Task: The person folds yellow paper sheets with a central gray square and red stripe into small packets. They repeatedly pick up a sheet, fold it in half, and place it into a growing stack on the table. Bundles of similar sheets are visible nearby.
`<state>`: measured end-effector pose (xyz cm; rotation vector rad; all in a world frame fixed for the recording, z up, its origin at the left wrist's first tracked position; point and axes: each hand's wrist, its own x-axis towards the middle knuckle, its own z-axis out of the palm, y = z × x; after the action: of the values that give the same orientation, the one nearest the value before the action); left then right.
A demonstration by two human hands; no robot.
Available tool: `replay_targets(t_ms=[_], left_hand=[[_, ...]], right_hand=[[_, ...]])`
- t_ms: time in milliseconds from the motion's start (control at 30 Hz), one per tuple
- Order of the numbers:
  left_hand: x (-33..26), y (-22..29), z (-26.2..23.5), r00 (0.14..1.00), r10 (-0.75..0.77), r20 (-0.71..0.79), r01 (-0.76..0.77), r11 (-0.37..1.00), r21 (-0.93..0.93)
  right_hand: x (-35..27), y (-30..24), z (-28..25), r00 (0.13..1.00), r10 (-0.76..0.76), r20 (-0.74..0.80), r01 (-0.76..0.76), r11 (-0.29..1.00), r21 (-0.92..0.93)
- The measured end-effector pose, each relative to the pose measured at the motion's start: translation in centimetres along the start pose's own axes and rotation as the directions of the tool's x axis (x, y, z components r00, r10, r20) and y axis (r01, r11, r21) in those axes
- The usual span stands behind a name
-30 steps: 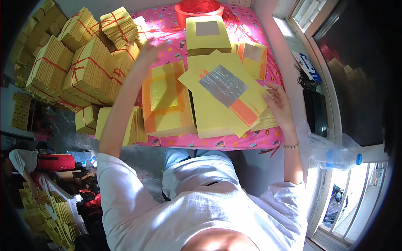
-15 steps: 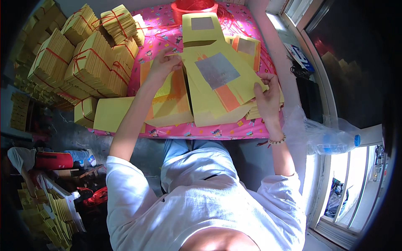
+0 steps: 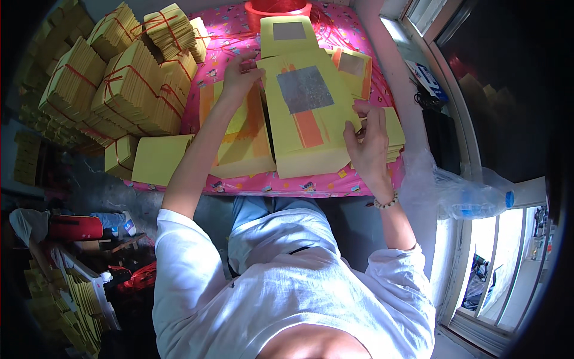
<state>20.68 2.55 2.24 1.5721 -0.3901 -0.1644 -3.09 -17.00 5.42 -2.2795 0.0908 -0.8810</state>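
Observation:
A tall stack of yellow paper [image 3: 333,128] stands in front of me on the table. Its top sheet bears a silver square and an orange stripe. My left hand [image 3: 241,78] is at the stack's upper left edge, fingers loosely bent and apart, tips against the paper. At the right edge, my right hand [image 3: 369,140] has its thumb and fingers on the margin of the top sheet. A second stack with orange printing [image 3: 242,152] lies left of it, partly behind my left forearm. Beyond is another yellow stack [image 3: 290,46] with a silver square.
Yellow paper bundles tied with red strips [image 3: 128,87] are piled at the left. A red basin [image 3: 277,7] and loose red strips lie at the back of the pink patterned tabletop [image 3: 311,189]. A plastic bottle [image 3: 478,203] lies by the window at right; another person [image 3: 33,239] sits lower left.
The top sheet has turned from slanted to nearly in line with its stack. My right hand has moved left with its edge. My left hand has shifted slightly away from me.

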Motion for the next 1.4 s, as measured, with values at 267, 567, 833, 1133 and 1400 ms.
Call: replay_targets(t_ms=[267,567,833,1133,1400], left_hand=[[0.4,-0.7,0.1,0.991,0.126,-0.043,-0.114,0.969,0.221],[3.1,1.3,1.8,0.891,0.311,0.331,-0.454,0.62,0.64],[3.7,1.4,3.6,0.907,0.024,0.421,-0.341,0.629,0.699],[3.7,1.3,4.3,0.907,0.062,0.417,-0.353,0.654,0.669],[3.2,1.1,4.9,0.908,0.093,0.409,-0.349,0.708,0.614]], right_hand=[[-0.2,-0.9,-0.6,0.992,0.082,0.093,-0.081,0.997,-0.016],[-1.0,-2.4,-2.0,0.953,-0.241,0.183,0.289,0.902,-0.319],[-1.2,-1.3,-1.4,0.972,-0.083,0.218,0.151,0.936,-0.318],[-2.2,-0.1,-1.5,0.975,-0.058,0.214,0.106,0.969,-0.222],[-2.3,-0.5,-1.5,0.981,-0.083,0.174,0.12,0.97,-0.211]])
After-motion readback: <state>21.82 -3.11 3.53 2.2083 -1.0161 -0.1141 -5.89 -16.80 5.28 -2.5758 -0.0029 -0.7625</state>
